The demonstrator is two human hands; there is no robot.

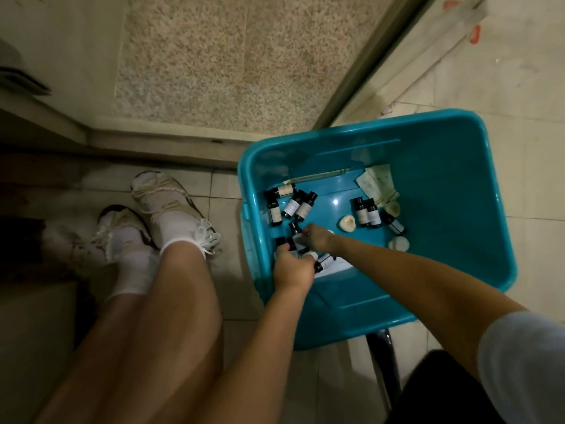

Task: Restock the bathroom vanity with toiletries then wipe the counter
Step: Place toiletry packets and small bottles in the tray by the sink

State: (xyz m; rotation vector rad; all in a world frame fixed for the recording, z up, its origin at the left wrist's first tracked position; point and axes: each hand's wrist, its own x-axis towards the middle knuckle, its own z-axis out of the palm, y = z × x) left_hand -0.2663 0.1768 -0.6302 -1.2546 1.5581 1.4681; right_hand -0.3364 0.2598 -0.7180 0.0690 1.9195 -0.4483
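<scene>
Your left hand point(293, 270) is curled round some small bottles point(321, 264) by the teal bin's point(443, 142) left wall. Your fist hides how many. Your right hand point(318, 238) pinches a dark bottle point(296, 231) just beyond. Loose bottles point(293, 206) lie toward the far-left corner, and blurry pale lumps point(347, 223) sit mid-floor.

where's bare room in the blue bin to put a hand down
The bin is bare in the middle, between the left bottles and the right bottles. Crowded near-left, where the left hand and right hand grip the near bottles.
</scene>
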